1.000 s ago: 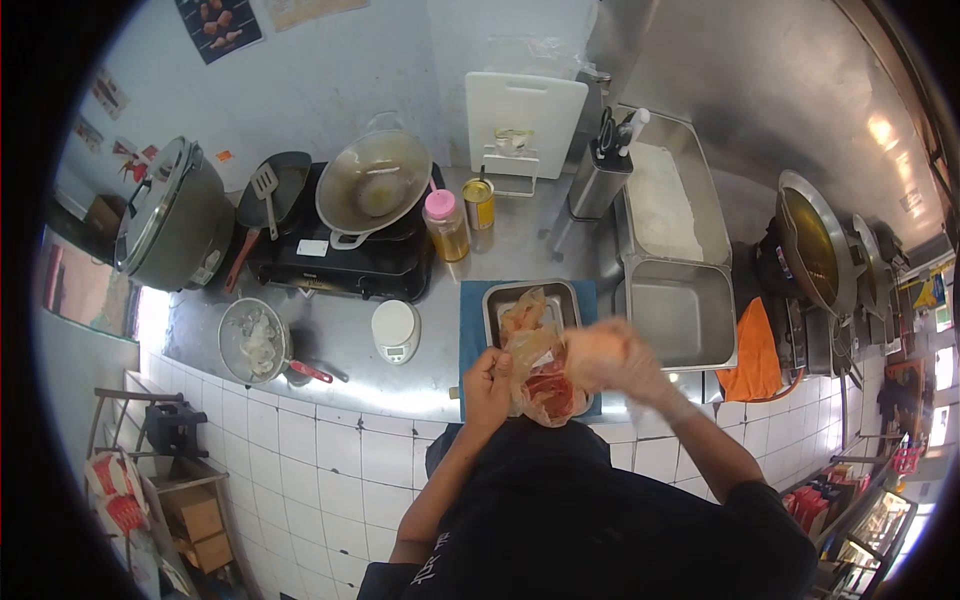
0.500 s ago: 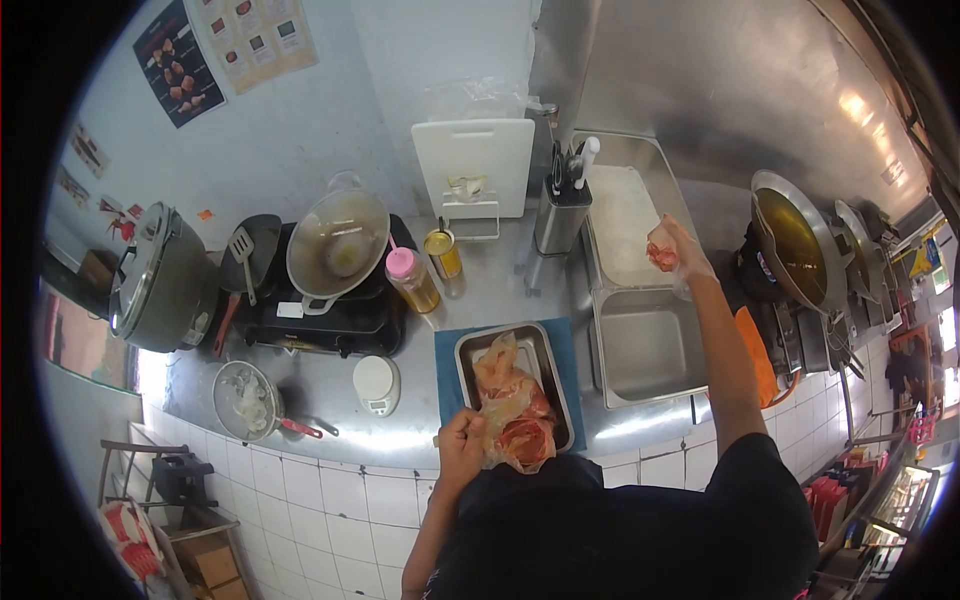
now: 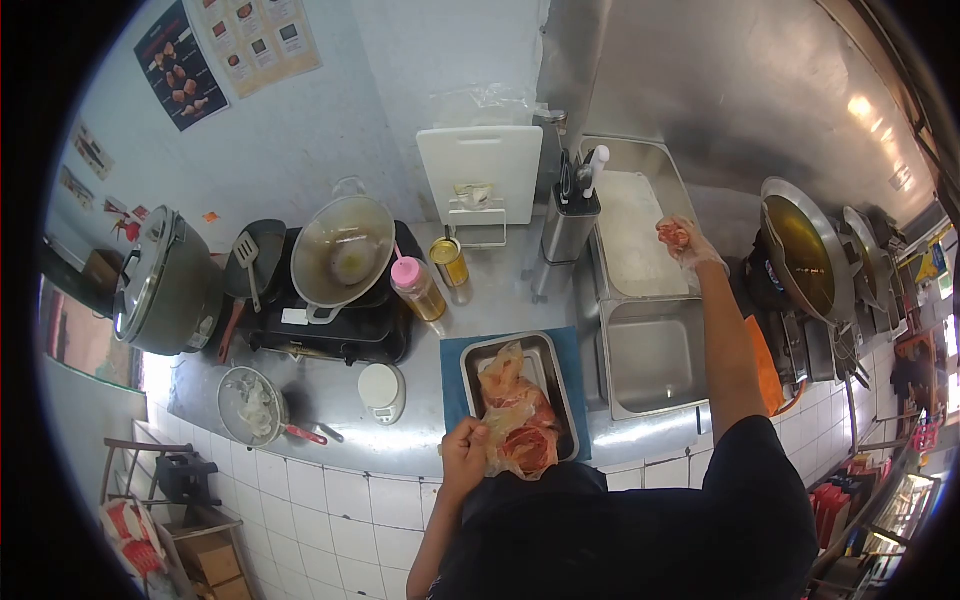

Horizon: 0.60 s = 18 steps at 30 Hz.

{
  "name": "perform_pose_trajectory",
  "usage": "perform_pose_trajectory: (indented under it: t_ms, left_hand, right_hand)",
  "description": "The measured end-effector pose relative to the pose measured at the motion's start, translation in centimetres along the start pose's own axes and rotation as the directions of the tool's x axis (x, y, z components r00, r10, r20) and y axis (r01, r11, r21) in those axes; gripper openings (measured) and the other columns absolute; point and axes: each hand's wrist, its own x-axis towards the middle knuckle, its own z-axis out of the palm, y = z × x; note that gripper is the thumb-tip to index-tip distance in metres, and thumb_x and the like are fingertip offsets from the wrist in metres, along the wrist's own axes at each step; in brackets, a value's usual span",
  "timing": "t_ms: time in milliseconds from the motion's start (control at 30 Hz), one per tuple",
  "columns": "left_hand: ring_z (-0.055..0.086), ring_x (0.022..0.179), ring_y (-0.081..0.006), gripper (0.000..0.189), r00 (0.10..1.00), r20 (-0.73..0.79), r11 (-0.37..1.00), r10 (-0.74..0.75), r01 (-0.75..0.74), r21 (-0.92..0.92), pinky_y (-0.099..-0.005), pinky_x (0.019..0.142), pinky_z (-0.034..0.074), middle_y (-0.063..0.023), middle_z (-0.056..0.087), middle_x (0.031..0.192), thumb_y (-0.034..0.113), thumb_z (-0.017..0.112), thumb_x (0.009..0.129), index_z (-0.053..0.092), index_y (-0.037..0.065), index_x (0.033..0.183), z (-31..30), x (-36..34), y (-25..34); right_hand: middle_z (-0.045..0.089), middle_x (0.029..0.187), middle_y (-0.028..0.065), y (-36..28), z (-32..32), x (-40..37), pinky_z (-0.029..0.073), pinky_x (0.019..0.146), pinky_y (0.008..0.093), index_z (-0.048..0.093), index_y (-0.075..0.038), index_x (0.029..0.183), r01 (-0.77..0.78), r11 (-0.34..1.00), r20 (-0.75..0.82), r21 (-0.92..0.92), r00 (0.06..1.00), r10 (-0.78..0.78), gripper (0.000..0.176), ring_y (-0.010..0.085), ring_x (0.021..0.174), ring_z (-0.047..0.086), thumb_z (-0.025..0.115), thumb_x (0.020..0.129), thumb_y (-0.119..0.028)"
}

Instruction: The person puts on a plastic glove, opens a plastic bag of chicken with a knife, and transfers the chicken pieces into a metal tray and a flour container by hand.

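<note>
The left hand (image 3: 465,455) was clenched on the near edge of a plastic bag of raw meat (image 3: 520,425); the bag was laid in a steel tray (image 3: 548,345) set upon a blue cloth (image 3: 450,372); the gloved right hand (image 3: 685,242) was closed around a red meat piece (image 3: 672,233), held above a pan of white powder (image 3: 630,245) at one o'clock from the tray.

Counter layout.
A bag (image 3: 518,418) is laid in a tray (image 3: 549,358); a scale (image 3: 383,390) is set left of it, a deep pan (image 3: 652,362) right, a flour pan (image 3: 630,245) behind that, a meat piece (image 3: 672,234) held above.
</note>
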Motion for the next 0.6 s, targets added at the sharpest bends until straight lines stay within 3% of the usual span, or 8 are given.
perform_pose_trajectory:
  t_ms: [67,167,267,333,433,500,567,600]
  left_hand:
    - [0.044,0.067,-0.0035,0.035,1.000,0.011,1.000,-0.004,0.004,0.007,-0.0251,0.059,0.037,0.0053,0.053,0.070,0.030,0.063,0.111,0.062,0.003,0.090,-0.2,0.1,0.4]
    - [0.045,0.068,-0.0034,0.035,0.999,0.042,1.000,-0.015,0.015,-0.010,-0.0253,0.059,0.037,0.0054,0.053,0.070,0.030,0.063,0.111,0.062,0.003,0.090,-0.5,0.2,0.0]
    - [0.045,0.067,-0.0035,0.034,0.998,0.045,0.999,0.033,-0.034,0.018,-0.0255,0.059,0.038,0.0051,0.052,0.070,0.029,0.063,0.111,0.062,0.002,0.090,-0.4,0.3,0.1]
    - [0.045,0.067,-0.0037,0.034,0.998,0.046,0.999,0.039,-0.039,0.011,-0.0258,0.059,0.038,0.0046,0.052,0.069,0.029,0.063,0.111,0.062,0.002,0.090,-0.5,0.2,0.0]
    - [0.045,0.067,-0.0043,0.033,0.998,0.059,0.999,0.024,-0.022,-0.026,-0.0263,0.059,0.038,0.0036,0.053,0.069,0.028,0.063,0.111,0.062,0.002,0.090,-0.5,0.4,0.5]
    - [0.045,0.067,-0.0047,0.033,0.997,0.072,1.000,0.019,-0.017,-0.024,-0.0267,0.059,0.038,0.0028,0.052,0.068,0.028,0.063,0.111,0.062,0.002,0.090,-0.5,0.4,0.4]
    - [0.044,0.066,-0.0051,0.034,0.996,0.083,0.999,0.029,-0.030,0.015,-0.0271,0.059,0.038,0.0020,0.052,0.067,0.029,0.063,0.111,0.062,0.002,0.090,-0.5,0.3,-0.3]
    - [0.043,0.065,-0.0052,0.034,0.995,0.086,0.998,0.049,-0.051,0.024,-0.0273,0.058,0.038,0.0018,0.051,0.066,0.029,0.063,0.111,0.062,0.002,0.090,-0.6,0.2,-0.1]
  right_hand:
    - [0.075,0.107,0.0034,0.1,-1.6,1.5,0.054,0.070,0.0241,0.068,-0.012,0.118,-0.036,0.998,0.062,-0.052,0.997,0.039,0.037,0.0130,0.088,0.073,0.074,0.100,-0.043]
    - [0.074,0.108,0.0064,-2.1,2.3,-3.6,0.053,0.066,0.0224,0.065,-0.011,0.122,-0.062,0.992,-0.024,-0.108,0.998,0.060,0.029,0.0132,0.088,0.073,0.074,0.100,-0.028]
    - [0.069,0.102,0.0038,-2.2,1.5,-3.5,0.056,0.077,0.0262,0.061,-0.009,0.124,-0.057,0.998,0.012,-0.028,0.998,0.057,0.034,0.0125,0.083,0.068,0.077,0.094,-0.010]
    - [0.069,0.104,0.0056,-0.9,-1.2,-0.7,0.057,0.078,0.0275,0.060,-0.006,0.129,0.039,0.998,0.138,-0.050,0.990,-0.032,0.035,0.0147,0.085,0.069,0.073,0.096,-0.010]
    - [0.069,0.110,0.0098,-0.7,-0.2,-1.1,0.054,0.075,0.0291,0.057,-0.005,0.137,0.296,0.955,0.124,-0.015,0.949,-0.292,0.044,0.0181,0.091,0.069,0.071,0.097,-0.013]
    - [0.069,0.114,0.0108,-1.4,0.2,-2.4,0.052,0.076,0.0302,0.055,-0.004,0.142,0.426,0.900,0.121,-0.092,0.902,-0.414,0.049,0.0189,0.096,0.068,0.072,0.097,-0.015]
    - [0.068,0.116,0.0094,-3.0,-0.2,-4.2,0.053,0.084,0.0313,0.054,-0.004,0.146,0.484,0.833,0.205,-0.267,0.873,-0.441,0.052,0.0182,0.100,0.068,0.071,0.098,-0.015]
    - [0.070,0.118,0.0098,-3.2,1.1,-6.0,0.053,0.089,0.0332,0.058,-0.004,0.142,0.496,0.829,0.156,-0.259,0.868,-0.471,0.047,0.0186,0.102,0.070,0.070,0.099,-0.016]
